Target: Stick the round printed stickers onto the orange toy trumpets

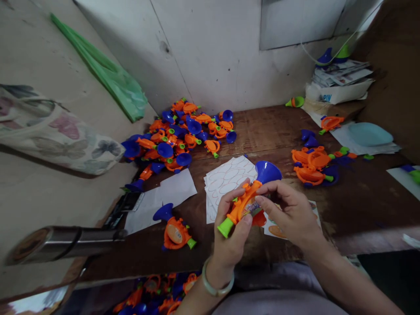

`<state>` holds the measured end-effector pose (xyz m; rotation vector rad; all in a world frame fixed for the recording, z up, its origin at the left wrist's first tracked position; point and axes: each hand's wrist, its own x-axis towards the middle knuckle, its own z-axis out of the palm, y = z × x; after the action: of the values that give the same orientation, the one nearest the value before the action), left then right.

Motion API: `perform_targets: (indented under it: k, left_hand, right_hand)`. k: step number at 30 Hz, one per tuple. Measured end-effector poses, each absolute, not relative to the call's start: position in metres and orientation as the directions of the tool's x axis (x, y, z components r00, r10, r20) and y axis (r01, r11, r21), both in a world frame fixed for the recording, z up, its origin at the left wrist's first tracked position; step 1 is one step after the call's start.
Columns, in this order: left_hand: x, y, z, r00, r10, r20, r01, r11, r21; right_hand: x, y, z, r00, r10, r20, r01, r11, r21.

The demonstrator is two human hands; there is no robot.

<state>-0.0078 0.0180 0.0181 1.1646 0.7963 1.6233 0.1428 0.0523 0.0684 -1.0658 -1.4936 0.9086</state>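
Note:
An orange toy trumpet (243,202) with a blue bell and a lime-green mouthpiece is tilted in front of me, its bell pointing away to the right. My left hand (231,234) is wrapped round its body near the mouthpiece. Fingertips of my right hand (288,210) press together against the trumpet's side, at a printed label; whether they also pinch the label's edge I cannot tell. Beneath my right hand, a sheet of oval stickers (278,229) is partly hidden. Another toy trumpet (175,234) with an oval sticker lies on the table to the left.
Peeled white backing sheets (226,179) are stacked beyond my hands. A heap of toy trumpets (177,135) fills the back left. More trumpets (310,164) and loose parts lie right. A steel flask (68,243) stands left; a paper-filled box (337,89) is back right.

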Motion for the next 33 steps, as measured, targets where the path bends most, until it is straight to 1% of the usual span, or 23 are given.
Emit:
perform_targets:
  k: [4, 8, 12, 14, 16, 17, 18, 19, 20, 21, 22, 23, 24, 25, 27, 29, 31, 33]
  left_hand:
    - [-0.008, 0.016, 0.020, -0.102, 0.939, 0.330, -0.305, -0.345, 0.888]
    - [-0.009, 0.016, 0.020, -0.097, 0.934, 0.344, -0.334, -0.356, 0.873]
    - [-0.006, 0.013, 0.020, -0.086, 0.939, 0.334, -0.356, -0.342, 0.870]
    - [-0.006, 0.011, 0.021, -0.082, 0.938, 0.338, -0.338, -0.345, 0.876]
    - [-0.011, 0.009, 0.023, -0.077, 0.927, 0.368, -0.273, -0.375, 0.886]
    - [-0.017, 0.009, 0.023, -0.080, 0.915, 0.394, -0.205, -0.402, 0.892]
    - [-0.026, 0.008, 0.022, -0.088, 0.897, 0.433, -0.103, -0.440, 0.892]
    - [-0.037, 0.007, 0.020, -0.092, 0.873, 0.479, 0.039, -0.477, 0.878]
    - [-0.051, 0.007, 0.016, -0.086, 0.849, 0.522, 0.211, -0.497, 0.842]
    - [-0.067, 0.006, 0.010, -0.067, 0.821, 0.567, 0.399, -0.499, 0.769]
    - [-0.084, 0.004, 0.002, -0.008, 0.817, 0.576, 0.576, -0.467, 0.671]
    - [-0.101, 0.001, -0.007, 0.044, 0.829, 0.557, 0.713, -0.417, 0.564]
    - [-0.117, -0.002, -0.016, 0.098, 0.855, 0.509, 0.809, -0.366, 0.460]
    - [-0.131, -0.006, -0.025, 0.142, 0.899, 0.415, 0.878, -0.307, 0.366]
    - [-0.150, -0.014, -0.039, 0.187, 0.960, 0.211, 0.956, -0.227, 0.188]
    - [-0.154, -0.020, -0.046, 0.211, 0.976, 0.062, 0.974, -0.215, 0.072]
    - [-0.143, -0.020, -0.046, 0.248, 0.969, 0.012, 0.968, -0.248, 0.037]
    - [-0.121, -0.013, -0.042, 0.327, 0.945, 0.001, 0.943, -0.327, 0.060]
  right_hand:
    - [0.140, 0.052, 0.071, -0.055, 0.914, 0.402, 0.231, 0.404, -0.885]
    - [0.140, 0.050, 0.070, -0.074, 0.884, 0.462, 0.301, 0.462, -0.834]
    - [0.137, 0.047, 0.062, -0.121, 0.842, 0.526, 0.387, 0.528, -0.756]
    - [0.139, 0.052, 0.055, -0.078, 0.811, 0.580, 0.461, 0.545, -0.700]
    - [0.148, 0.062, 0.046, 0.021, 0.751, 0.660, 0.572, 0.532, -0.624]
    - [0.156, 0.067, 0.041, 0.064, 0.716, 0.695, 0.631, 0.510, -0.584]
    - [0.166, 0.071, 0.035, 0.077, 0.689, 0.720, 0.686, 0.488, -0.540]
    - [0.179, 0.073, 0.028, 0.058, 0.686, 0.726, 0.726, 0.470, -0.502]
    - [0.194, 0.073, 0.019, 0.016, 0.710, 0.704, 0.750, 0.456, -0.478]
    - [0.209, 0.069, 0.010, -0.048, 0.749, 0.661, 0.769, 0.451, -0.454]
    - [0.224, 0.063, 0.000, -0.144, 0.792, 0.593, 0.788, 0.454, -0.416]
    - [0.238, 0.054, -0.012, -0.264, 0.820, 0.508, 0.797, 0.482, -0.363]
    - [0.250, 0.043, -0.023, -0.390, 0.833, 0.392, 0.798, 0.518, -0.309]
    - [0.261, 0.031, -0.035, -0.487, 0.821, 0.296, 0.792, 0.559, -0.246]
    - [0.277, 0.010, -0.056, -0.577, 0.791, 0.202, 0.789, 0.604, -0.111]
    - [0.284, -0.006, -0.071, -0.630, 0.754, 0.184, 0.768, 0.640, 0.008]
    - [0.286, -0.015, -0.079, -0.682, 0.707, 0.186, 0.729, 0.676, 0.104]
    - [0.284, -0.018, -0.081, -0.729, 0.661, 0.177, 0.684, 0.708, 0.173]
